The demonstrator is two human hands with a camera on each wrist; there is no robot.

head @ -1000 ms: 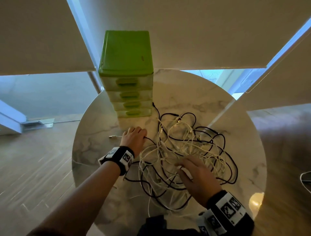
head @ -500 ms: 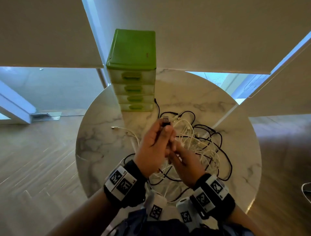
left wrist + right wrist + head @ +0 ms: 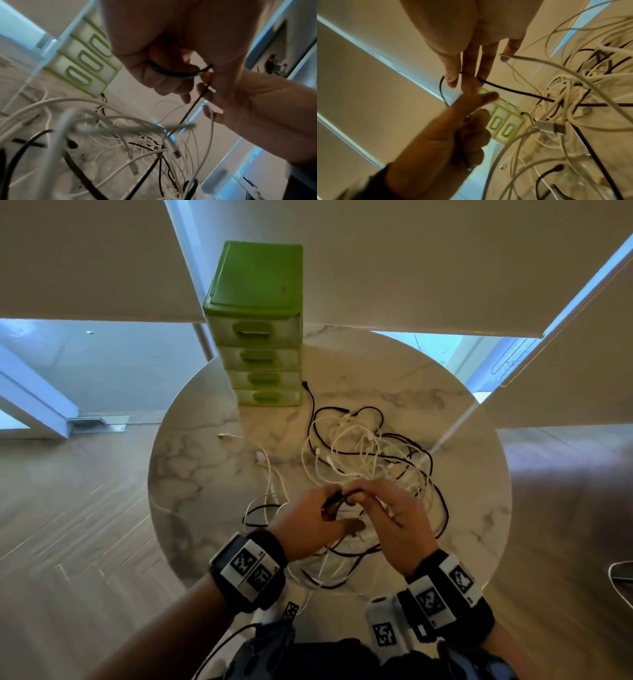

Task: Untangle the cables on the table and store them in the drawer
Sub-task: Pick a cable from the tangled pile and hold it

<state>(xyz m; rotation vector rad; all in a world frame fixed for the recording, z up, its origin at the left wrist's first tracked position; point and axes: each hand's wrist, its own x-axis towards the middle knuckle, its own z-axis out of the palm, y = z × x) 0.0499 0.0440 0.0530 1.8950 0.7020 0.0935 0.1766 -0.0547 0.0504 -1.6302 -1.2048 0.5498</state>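
Note:
A tangle of black and white cables [image 3: 370, 453] lies on the round marble table [image 3: 191, 474]. At the table's back stands a green drawer unit [image 3: 260, 330] with all its drawers shut. Both hands hover over the near part of the tangle. My left hand [image 3: 330, 503] has its fingers curled round a black cable [image 3: 173, 73]. My right hand [image 3: 356, 498] pinches the same black cable [image 3: 505, 88] between thumb and fingertips. From there the cable runs down into the pile. A white cable drapes over the right hand's little finger.
A white cable's plug [image 3: 224, 435] lies apart at the table's left. A black plug [image 3: 305, 385] rests by the drawer unit's bottom right corner. The table's front edge is just below my wrists. A loose cable [image 3: 616, 580] lies on the wooden floor at right.
The hands left the tabletop, met over the tangle with a black plug, and now hold a stretch of black cable lower and nearer to me.

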